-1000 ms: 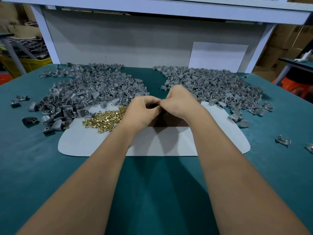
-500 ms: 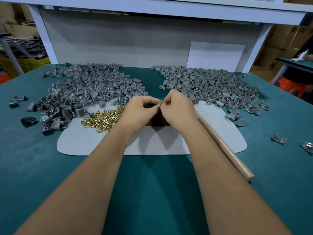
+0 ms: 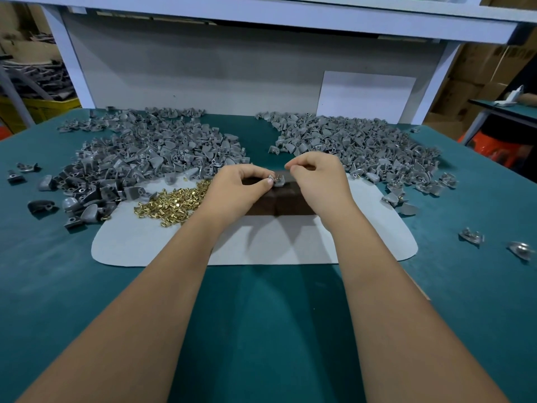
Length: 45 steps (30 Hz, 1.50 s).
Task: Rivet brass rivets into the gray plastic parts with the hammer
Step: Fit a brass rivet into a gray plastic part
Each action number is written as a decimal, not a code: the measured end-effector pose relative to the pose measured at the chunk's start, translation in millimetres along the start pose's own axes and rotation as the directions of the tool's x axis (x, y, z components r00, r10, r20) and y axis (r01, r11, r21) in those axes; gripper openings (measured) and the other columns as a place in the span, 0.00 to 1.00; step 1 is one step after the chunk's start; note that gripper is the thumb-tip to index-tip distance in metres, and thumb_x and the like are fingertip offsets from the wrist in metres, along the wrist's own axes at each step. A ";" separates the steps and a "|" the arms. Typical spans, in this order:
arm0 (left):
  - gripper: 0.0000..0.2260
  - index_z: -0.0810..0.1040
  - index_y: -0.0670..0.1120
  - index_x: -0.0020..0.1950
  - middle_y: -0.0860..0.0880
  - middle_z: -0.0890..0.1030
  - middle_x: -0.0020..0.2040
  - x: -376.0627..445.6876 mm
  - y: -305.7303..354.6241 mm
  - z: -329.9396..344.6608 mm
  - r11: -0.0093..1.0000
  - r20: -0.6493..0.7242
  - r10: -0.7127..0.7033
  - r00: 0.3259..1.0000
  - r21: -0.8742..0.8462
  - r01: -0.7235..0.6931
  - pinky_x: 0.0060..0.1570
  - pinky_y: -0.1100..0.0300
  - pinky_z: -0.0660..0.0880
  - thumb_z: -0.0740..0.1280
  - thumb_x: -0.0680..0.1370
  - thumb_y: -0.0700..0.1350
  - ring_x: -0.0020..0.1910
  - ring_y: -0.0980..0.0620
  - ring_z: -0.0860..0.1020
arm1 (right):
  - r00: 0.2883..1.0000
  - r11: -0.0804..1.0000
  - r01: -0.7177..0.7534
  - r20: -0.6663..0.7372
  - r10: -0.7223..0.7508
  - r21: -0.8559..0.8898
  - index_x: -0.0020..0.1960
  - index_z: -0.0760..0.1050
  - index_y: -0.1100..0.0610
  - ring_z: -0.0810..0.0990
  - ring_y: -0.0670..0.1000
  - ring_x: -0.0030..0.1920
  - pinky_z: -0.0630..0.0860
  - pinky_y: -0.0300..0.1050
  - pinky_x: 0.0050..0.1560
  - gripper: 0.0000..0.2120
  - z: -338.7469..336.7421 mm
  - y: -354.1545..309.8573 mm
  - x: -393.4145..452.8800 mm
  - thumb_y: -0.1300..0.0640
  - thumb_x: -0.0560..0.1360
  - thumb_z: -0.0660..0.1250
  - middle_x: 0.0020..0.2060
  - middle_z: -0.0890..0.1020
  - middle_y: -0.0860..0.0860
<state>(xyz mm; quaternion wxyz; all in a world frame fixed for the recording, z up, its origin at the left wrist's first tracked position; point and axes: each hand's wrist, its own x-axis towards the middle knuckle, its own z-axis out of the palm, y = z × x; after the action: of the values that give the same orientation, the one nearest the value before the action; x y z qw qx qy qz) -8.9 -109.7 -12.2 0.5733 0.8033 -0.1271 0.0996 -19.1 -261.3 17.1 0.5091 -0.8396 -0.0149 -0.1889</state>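
Now, step in hand: a brass rivet looks to be seated in one gray part on the block, ready for the hammer blow.
Left hand point(image 3: 241, 184): thumb and fingers curl round and pinch the gray part point(image 3: 276, 181), steadying it on the dark block point(image 3: 279, 200).
Right hand point(image 3: 318, 177): just right of the part and apart from it; fingertips are pinched together, but whether they hold anything I cannot tell.
Rivet point(image 3: 277, 177): its brass stub stands up from the part, just beside the left thumb tip.
Doing it well: I judge the part should sit flat on the block with the rivet upright; keep the left fingertips low and off the rivet head before striking.
Hammer: not in view.
Mat point(image 3: 174, 245): pale, under the block.
Loose rivets point(image 3: 174, 203): heap left of the left hand.
Far piles: gray parts left point(image 3: 145, 158) and right point(image 3: 363, 146) on the green table point(image 3: 261, 315).
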 end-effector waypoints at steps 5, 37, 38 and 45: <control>0.05 0.84 0.52 0.47 0.59 0.84 0.46 0.7 -0.9 -0.9 1.000 0.004 0.020 1.000 0.008 -0.020 0.45 0.78 0.71 0.71 0.77 0.42 0.42 0.71 0.79 | 0.999 0.998 0.028 0.037 -0.026 -0.063 0.43 0.82 0.56 0.77 0.45 0.43 0.72 0.38 0.46 0.08 2.8 -1.1 -1.1 0.62 0.75 0.64 0.38 0.81 0.45; 0.06 0.86 0.48 0.48 0.53 0.85 0.45 -1.7 4.3 1.3 1.000 -0.013 0.016 1.000 -0.003 -0.016 0.52 0.63 0.78 0.71 0.77 0.38 0.43 0.61 0.81 | 0.985 0.899 0.159 -0.002 -0.175 -0.409 0.39 0.77 0.54 0.76 0.52 0.42 0.72 0.46 0.43 0.06 18.4 -1.0 -1.9 0.57 0.75 0.68 0.38 0.79 0.49; 0.06 0.86 0.47 0.48 0.52 0.85 0.45 -1.8 4.3 1.8 1.000 -0.014 0.010 1.000 -0.007 -0.010 0.52 0.62 0.78 0.71 0.77 0.38 0.43 0.60 0.81 | 0.983 0.882 0.174 0.020 -0.184 -0.439 0.38 0.76 0.54 0.74 0.51 0.42 0.70 0.45 0.42 0.07 17.9 -2.1 -1.3 0.57 0.75 0.68 0.39 0.78 0.50; 0.06 0.85 0.43 0.51 0.48 0.86 0.48 -3.3 5.9 1.6 1.000 0.000 0.012 1.000 0.001 -0.012 0.54 0.62 0.78 0.71 0.77 0.38 0.47 0.56 0.82 | 0.995 0.912 0.103 0.028 -0.100 -0.397 0.36 0.74 0.52 0.74 0.51 0.39 0.66 0.41 0.38 0.08 16.5 -3.9 -1.0 0.57 0.75 0.68 0.34 0.76 0.50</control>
<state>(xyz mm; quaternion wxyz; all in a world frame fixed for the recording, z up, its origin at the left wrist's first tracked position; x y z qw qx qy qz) -13.8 -112.8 -8.4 0.5724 0.8027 -0.1320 0.1029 -15.9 -245.0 13.3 0.3172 -0.9242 -0.0216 -0.2114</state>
